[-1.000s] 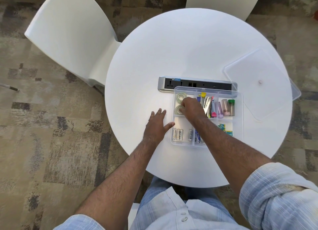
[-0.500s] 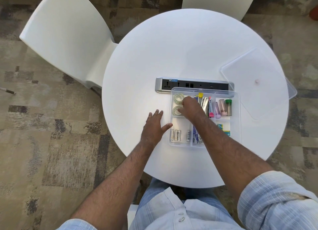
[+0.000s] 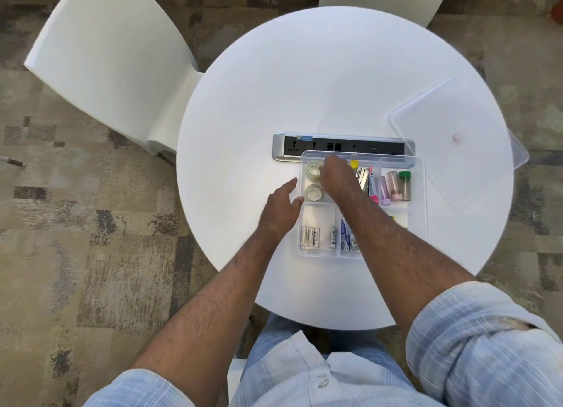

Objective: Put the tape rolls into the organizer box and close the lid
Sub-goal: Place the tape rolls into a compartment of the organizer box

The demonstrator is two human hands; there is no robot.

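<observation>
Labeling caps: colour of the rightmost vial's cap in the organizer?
Green cap, head view.

The round white table [image 3: 304,80] has a smooth, faintly glossy top. On it the clear plastic organizer box [image 3: 422,193] has thin see-through walls, and at two o'clock from it the flat translucent plastic lid [image 3: 451,163] looks frosted and smooth. Two rolls of clear glossy tape [image 3: 313,192] shine in the box's ten o'clock compartment. The long socket strip [image 3: 344,147] has a brushed silvery metal frame around a matt black face. The moulded white chair [image 3: 106,56] looks satin-smooth. The mottled brown carpet [image 3: 91,254] is rough. The pale blue striped shirt sleeve [image 3: 487,345] is soft woven cloth.
</observation>
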